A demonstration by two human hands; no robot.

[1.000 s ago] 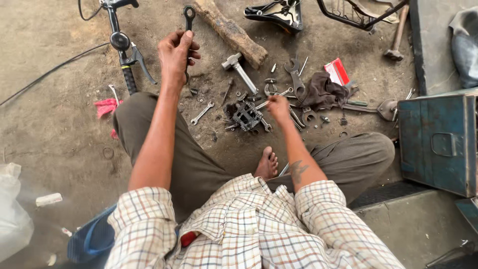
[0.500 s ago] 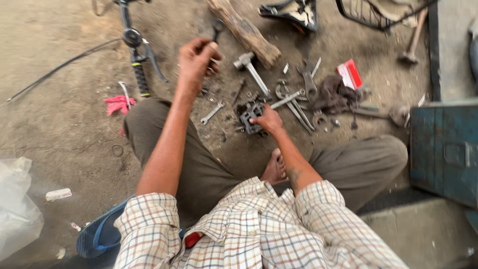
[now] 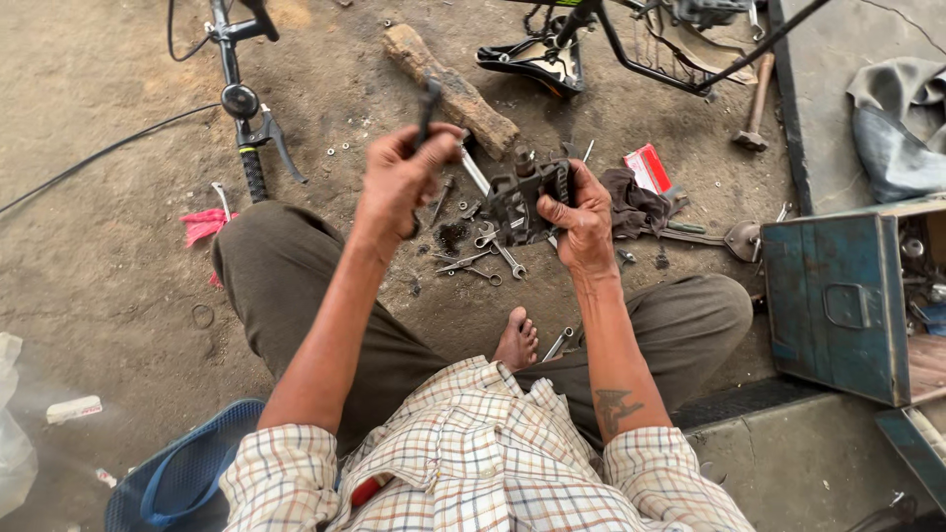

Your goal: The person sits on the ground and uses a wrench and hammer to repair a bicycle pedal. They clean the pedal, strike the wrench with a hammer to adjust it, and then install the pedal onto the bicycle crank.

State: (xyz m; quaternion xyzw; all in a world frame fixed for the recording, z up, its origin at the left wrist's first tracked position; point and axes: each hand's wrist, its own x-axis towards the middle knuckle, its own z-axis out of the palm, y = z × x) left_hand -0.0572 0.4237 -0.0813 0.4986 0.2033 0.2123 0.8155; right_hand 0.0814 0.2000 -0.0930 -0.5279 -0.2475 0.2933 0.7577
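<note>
Dark metal pedal (image 3: pixel 527 202) sits gripped in the right hand (image 3: pixel 581 222), above the floor's middle. Left hand (image 3: pixel 404 182) closes on a spanner (image 3: pixel 429 103). Hold the pedal steady, I'd say.

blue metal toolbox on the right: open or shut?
Open. The blue toolbox lies tipped on its side, its mouth facing right, with small parts visible inside at the frame edge. Neither hand touches it.
</note>
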